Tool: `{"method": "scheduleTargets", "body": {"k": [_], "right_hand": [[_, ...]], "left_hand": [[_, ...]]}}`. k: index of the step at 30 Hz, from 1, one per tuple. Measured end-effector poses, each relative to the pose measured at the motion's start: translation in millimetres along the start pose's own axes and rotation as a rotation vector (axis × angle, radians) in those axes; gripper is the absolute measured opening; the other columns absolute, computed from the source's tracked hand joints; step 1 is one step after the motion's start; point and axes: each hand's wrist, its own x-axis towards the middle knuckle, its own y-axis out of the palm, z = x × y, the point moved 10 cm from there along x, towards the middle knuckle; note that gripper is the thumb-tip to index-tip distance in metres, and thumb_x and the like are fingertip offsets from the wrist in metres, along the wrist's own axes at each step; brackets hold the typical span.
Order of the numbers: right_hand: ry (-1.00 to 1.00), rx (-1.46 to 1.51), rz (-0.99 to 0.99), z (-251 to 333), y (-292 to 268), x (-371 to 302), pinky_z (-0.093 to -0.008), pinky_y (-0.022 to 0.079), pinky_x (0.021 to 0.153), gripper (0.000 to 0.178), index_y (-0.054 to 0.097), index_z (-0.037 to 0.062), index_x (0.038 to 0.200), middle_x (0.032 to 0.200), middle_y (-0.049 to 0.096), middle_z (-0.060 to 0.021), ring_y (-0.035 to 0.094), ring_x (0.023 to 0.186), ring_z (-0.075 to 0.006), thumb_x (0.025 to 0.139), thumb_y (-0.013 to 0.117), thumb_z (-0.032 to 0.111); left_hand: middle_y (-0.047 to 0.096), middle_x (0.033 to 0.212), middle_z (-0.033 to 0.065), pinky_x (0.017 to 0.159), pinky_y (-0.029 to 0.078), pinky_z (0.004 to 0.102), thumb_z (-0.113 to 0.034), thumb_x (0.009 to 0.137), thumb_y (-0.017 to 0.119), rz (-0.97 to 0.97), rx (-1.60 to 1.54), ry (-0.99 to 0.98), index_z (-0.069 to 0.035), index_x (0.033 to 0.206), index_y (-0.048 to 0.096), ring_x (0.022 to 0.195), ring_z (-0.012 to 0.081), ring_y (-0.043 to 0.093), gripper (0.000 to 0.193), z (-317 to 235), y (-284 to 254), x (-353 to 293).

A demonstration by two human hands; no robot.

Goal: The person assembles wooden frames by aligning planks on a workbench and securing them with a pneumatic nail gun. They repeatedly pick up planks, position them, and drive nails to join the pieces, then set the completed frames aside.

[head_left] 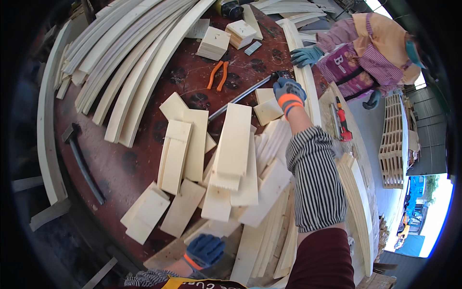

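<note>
My right hand (289, 91), in a grey-blue glove with an orange cuff, reaches across the table. Its fingers close at the black head of a hammer (240, 98), whose long metal handle slants down to the left. Nearer to me, my left hand (206, 251) wears a matching glove and hovers by the boards at the near edge. Its fingers are loosely bent, with nothing visible in them. Between the hands lies a loose pile of short pale wooden boards (234, 139). Smaller wood blocks (267, 108) sit beside my right hand.
Long curved wooden strips (139, 72) are stacked at the left. A second hammer (82, 159) and orange-handled pliers (218, 76) lie on the dark red table (120, 192). Stacked blocks (213, 43) stand at the back. A co-worker (361, 58) in gloves stands far right, near a red-handled tool (343, 123).
</note>
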Motion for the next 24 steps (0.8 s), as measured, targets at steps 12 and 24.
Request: {"method": "scheduleTargets", "body": {"k": [12, 24], "right_hand": [[0.364, 0.853, -0.08, -87.0, 97.0, 90.8, -0.0437, 0.053, 0.074, 0.035, 0.074, 0.008, 0.095, 0.097, 0.072, -0.0188, 0.068, 0.084, -0.0343, 0.085, 0.067, 0.041], [0.024, 2.034, 0.006, -38.8, -158.5, -157.7, -0.0404, 0.056, 0.081, 0.019, 0.065, -0.0024, 0.103, 0.096, 0.069, -0.0145, 0.068, 0.088, -0.0263, 0.089, 0.054, 0.004]], "left_hand": [[0.065, 0.101, 0.001, 0.074, 0.051, 0.0369, -0.025, 0.076, 0.071, 0.06, -0.199, 0.067, -0.015, 0.096, 0.069, 0.091, 0.0221, 0.061, 0.022, 13.5, -1.6, -0.5], [0.065, 0.11, 0.0033, 0.097, 0.044, 0.0502, -0.031, 0.074, 0.073, 0.011, -0.135, 0.008, -0.014, 0.103, 0.068, 0.109, 0.0297, 0.058, 0.034, 0.6, 3.6, -7.6]]}}
